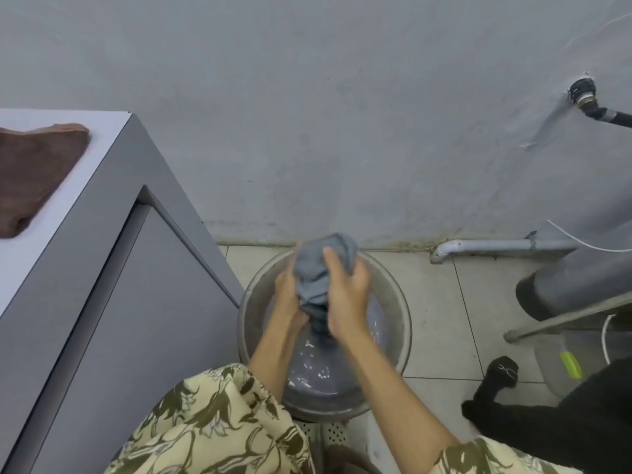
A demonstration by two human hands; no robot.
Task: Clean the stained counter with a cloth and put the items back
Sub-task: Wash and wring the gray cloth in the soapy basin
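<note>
A grey cloth is bunched up between both hands above a round metal basin of water on the floor. My left hand grips the cloth's left side. From the right, my right hand wraps around it. The cloth's lower end hangs dark and wet toward the water. The counter stands at the left, its pale top partly in view.
A brown cloth lies on the counter top at the far left. A grey wall is straight ahead, with a pipe along its foot. Grey tanks and a frame stand at the right, with black fabric on the tiled floor.
</note>
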